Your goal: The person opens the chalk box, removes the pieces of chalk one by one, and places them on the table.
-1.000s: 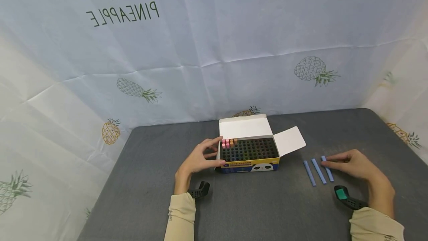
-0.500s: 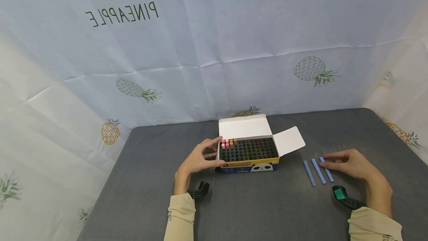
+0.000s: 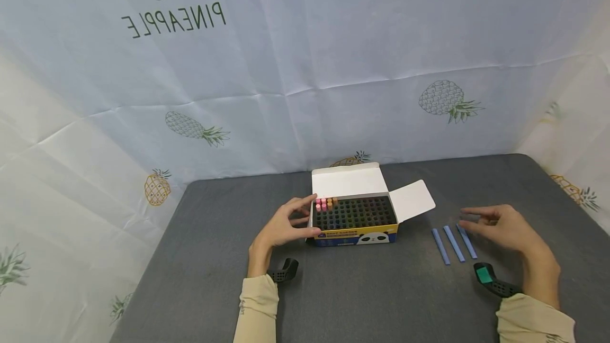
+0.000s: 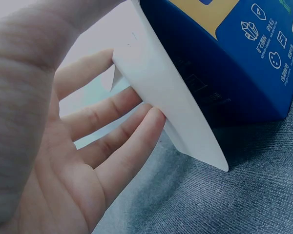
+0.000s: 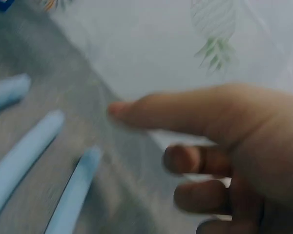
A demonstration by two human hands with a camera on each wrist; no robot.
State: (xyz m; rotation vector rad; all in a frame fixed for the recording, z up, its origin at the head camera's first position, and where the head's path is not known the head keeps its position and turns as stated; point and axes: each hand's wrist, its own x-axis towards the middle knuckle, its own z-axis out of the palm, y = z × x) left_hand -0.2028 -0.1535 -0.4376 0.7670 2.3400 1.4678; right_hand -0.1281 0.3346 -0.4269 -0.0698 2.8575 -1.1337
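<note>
An open cardboard box (image 3: pixel 357 234), yellow and blue with a panda on its front, holds a dark tray of holes (image 3: pixel 359 213). Several pink and orange chalk sticks (image 3: pixel 324 204) stand in the tray's far left corner. My left hand (image 3: pixel 281 223) grips the box's left end, thumb at the front corner and index finger at the back. In the left wrist view, other fingertips touch a white side flap (image 4: pixel 168 92). Three blue chalk sticks (image 3: pixel 454 244) lie side by side at the right. Over the rightmost one my right hand (image 3: pixel 507 229) hovers with thumb and fingers apart, holding nothing.
The box's white lid (image 3: pixel 350 180) stands raised at the back, and a white flap (image 3: pixel 412 200) sticks out to the right. Behind the dark grey tabletop (image 3: pixel 381 295) hangs a pale pineapple-print cloth (image 3: pixel 305 68).
My right hand has let go of the rightmost blue chalk stick and its index finger has lifted away. The stick's far end has shifted slightly left. My left hand keeps its place.
</note>
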